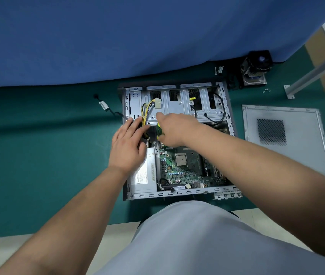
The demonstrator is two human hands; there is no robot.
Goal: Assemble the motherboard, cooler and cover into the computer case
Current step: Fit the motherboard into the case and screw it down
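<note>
The computer case (177, 193) lay open on the green mat, the motherboard (185, 167) already seated inside beside the power supply (144, 175). The right hand (174, 130) gripped a screwdriver (159, 132) with a green-and-yellow handle, held over the board's upper-left corner — its tip was hidden. The left hand (128, 145) rested with relaxed fingers over the yellow cable bundle (145, 113). The cooler (255, 65) stood on the mat beyond the case's far right corner, and the cover (288, 139) lay flat to the case's right.
</note>
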